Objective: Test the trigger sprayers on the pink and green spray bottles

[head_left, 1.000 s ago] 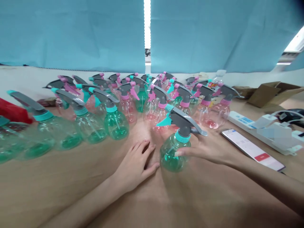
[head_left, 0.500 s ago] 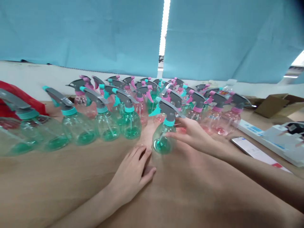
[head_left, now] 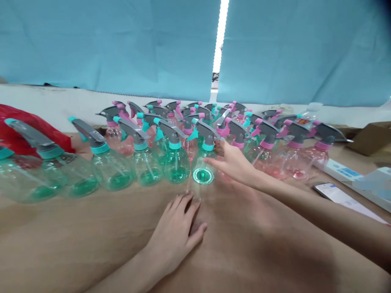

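My right hand (head_left: 233, 162) is closed around the right side of a green spray bottle (head_left: 204, 165) with a teal collar and grey trigger head. That bottle stands at the right end of a front row of green bottles, beside another green spray bottle (head_left: 176, 165). Its base shows a bright ring, and it looks upright or nearly so. My left hand (head_left: 179, 228) lies palm down on the table (head_left: 244, 252), fingers spread, holding nothing. Just behind the right hand is a pink-collared spray bottle (head_left: 238, 136), partly hidden by it.
Several more pink and green spray bottles crowd the back. At left lies a red bag (head_left: 39, 130). To the right are a phone (head_left: 348, 201), a white box-like strip (head_left: 345, 169) and a cardboard box (head_left: 371, 138). A blue cloth (head_left: 122, 49) hangs behind.
My right hand has moved the green spray bottle away from me and slightly left, into the row. My left hand stays flat on the table. The view has shifted slightly.
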A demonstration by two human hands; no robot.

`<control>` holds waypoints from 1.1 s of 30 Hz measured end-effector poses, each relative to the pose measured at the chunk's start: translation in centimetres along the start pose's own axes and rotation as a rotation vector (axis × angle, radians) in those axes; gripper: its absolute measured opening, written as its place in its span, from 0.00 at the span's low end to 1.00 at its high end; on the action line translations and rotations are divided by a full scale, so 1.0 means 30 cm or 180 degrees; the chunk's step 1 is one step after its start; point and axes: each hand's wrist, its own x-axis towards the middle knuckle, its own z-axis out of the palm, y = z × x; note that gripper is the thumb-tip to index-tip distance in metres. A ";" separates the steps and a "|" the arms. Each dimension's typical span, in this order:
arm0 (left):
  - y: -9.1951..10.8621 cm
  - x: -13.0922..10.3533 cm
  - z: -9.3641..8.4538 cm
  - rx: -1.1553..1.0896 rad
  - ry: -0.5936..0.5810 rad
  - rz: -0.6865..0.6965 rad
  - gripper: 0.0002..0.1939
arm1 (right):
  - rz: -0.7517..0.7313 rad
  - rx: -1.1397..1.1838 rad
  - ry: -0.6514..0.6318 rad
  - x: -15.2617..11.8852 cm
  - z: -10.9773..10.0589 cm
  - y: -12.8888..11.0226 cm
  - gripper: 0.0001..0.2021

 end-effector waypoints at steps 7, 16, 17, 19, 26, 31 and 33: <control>-0.006 -0.003 0.001 -0.0080 0.0034 -0.0012 0.20 | 0.0145 -0.0041 0.0005 0.024 0.004 -0.030 0.24; -0.012 0.000 -0.003 -0.0147 0.0000 -0.0031 0.20 | 0.0054 0.0270 0.0230 -0.071 -0.075 -0.016 0.20; -0.014 0.001 -0.003 -0.0150 -0.0003 -0.0026 0.20 | 0.0044 0.0267 0.0270 -0.092 -0.102 -0.010 0.15; -0.018 0.005 -0.001 -0.0158 -0.0010 -0.0015 0.20 | 0.0094 0.0077 0.0311 -0.126 -0.158 0.009 0.09; -0.009 0.070 0.011 -0.0327 0.0040 0.0067 0.19 | 0.0487 -0.0492 0.0687 -0.147 -0.234 0.114 0.12; 0.012 0.121 0.016 -0.0476 0.0067 0.0241 0.16 | 0.0440 -0.0444 0.0598 -0.099 -0.169 0.140 0.24; 0.014 0.128 0.017 -0.0521 0.0104 0.0276 0.16 | 0.0454 -0.0419 0.0598 -0.075 -0.145 0.143 0.27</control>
